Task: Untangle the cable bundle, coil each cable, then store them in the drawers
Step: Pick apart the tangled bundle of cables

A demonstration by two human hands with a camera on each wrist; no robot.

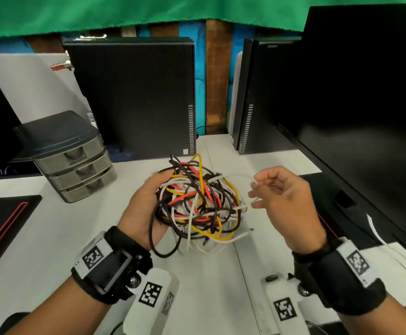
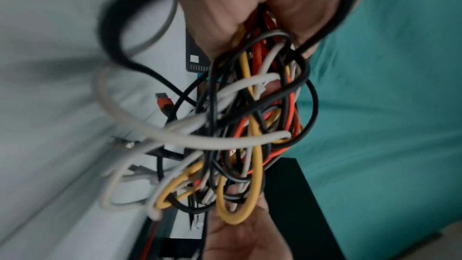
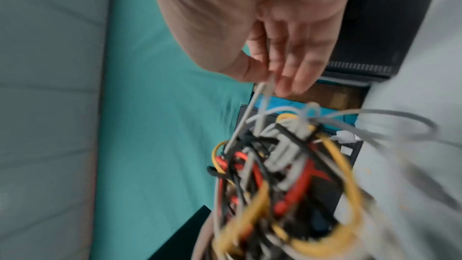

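A tangled cable bundle [image 1: 197, 201] of black, white, yellow and red cables hangs above the white desk [image 1: 52, 228]. My left hand [image 1: 146, 204] cups and grips its left side, fingers curled round the strands; the left wrist view shows the cable bundle [image 2: 250, 118] close up. My right hand [image 1: 276, 192] sits just right of the bundle and pinches a thin white cable [image 1: 243, 176] that loops back into the tangle. In the blurred right wrist view, thumb and fingers [image 3: 287, 70] pinch that white cable [image 3: 252, 102] above the cable bundle [image 3: 287, 181]. A grey three-drawer unit [image 1: 76, 163] stands at the left, drawers closed.
Two black computer towers [image 1: 134, 93] [image 1: 247, 97] stand at the back. A large black monitor [image 1: 366, 112] fills the right side. A black pad with a red line [image 1: 1, 228] lies at the left. A white cable [image 1: 378, 235] trails near the monitor base.
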